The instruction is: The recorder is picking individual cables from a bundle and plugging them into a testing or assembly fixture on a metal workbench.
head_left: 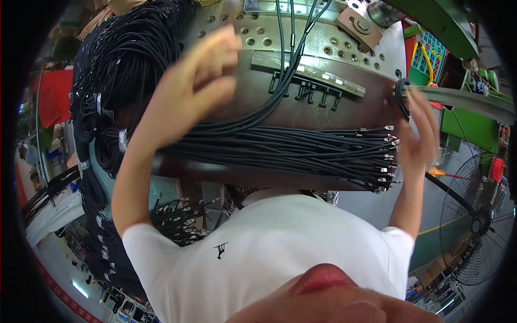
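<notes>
My left hand, blurred by motion, hovers over the left side of the brown work surface. Its thumb and fingers are apart, and nothing shows between them. Under and beside it runs a bundle of black cables, laid side by side with metal connectors at their right ends. My right hand is up at the right edge, beyond those connectors. Its fingertips are by a small loop of black cable at the end of a metal bar; blur hides whether they grip it.
Large coiled black cables are heaped at the left. A metal strip with black pegs lies across the surface, with several cables passing over it. Behind is a perforated metal plate with a bolted clamp. A black caged fan stands at the right.
</notes>
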The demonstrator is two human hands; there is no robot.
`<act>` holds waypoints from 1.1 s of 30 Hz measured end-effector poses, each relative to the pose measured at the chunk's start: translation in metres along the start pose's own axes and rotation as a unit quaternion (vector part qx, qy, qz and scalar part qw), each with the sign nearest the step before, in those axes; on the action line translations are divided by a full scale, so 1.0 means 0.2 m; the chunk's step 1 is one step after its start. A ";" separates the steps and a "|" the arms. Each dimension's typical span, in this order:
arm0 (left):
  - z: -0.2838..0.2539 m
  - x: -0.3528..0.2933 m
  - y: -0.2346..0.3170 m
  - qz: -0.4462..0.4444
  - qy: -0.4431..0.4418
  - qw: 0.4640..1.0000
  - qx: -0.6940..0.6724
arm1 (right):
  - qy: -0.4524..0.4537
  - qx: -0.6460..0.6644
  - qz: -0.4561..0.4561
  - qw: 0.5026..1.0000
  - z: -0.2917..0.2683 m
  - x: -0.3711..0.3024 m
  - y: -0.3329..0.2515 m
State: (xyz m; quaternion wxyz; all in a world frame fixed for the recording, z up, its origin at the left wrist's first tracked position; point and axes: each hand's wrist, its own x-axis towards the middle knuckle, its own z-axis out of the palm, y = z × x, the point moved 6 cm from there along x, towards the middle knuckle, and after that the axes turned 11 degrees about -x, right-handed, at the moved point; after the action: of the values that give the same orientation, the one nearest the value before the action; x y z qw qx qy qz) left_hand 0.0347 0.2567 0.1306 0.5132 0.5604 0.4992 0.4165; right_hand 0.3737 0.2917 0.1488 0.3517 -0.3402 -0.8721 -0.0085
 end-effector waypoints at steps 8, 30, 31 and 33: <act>0.09 -0.95 -0.68 -0.190 -0.040 0.884 0.425 | -0.221 -0.040 0.352 0.909 0.19 -1.43 -0.10; 0.06 -0.91 -0.76 -0.148 0.017 0.869 0.472 | -0.173 -0.052 0.305 0.935 0.28 -1.29 -0.11; 0.05 -0.92 -0.78 -0.140 0.005 0.853 0.503 | -0.173 -0.050 0.311 0.933 0.24 -1.24 -0.14; 0.06 -0.92 -0.73 -0.176 -0.017 0.867 0.467 | -0.255 -0.143 0.329 0.898 0.18 -1.16 -0.17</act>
State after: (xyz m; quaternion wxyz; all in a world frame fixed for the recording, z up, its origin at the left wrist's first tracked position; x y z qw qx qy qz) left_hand -0.0004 0.0688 -0.0072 0.2649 0.6441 0.7170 0.0282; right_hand 0.4531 0.1382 -0.0148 0.0477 -0.6451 -0.7594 0.0697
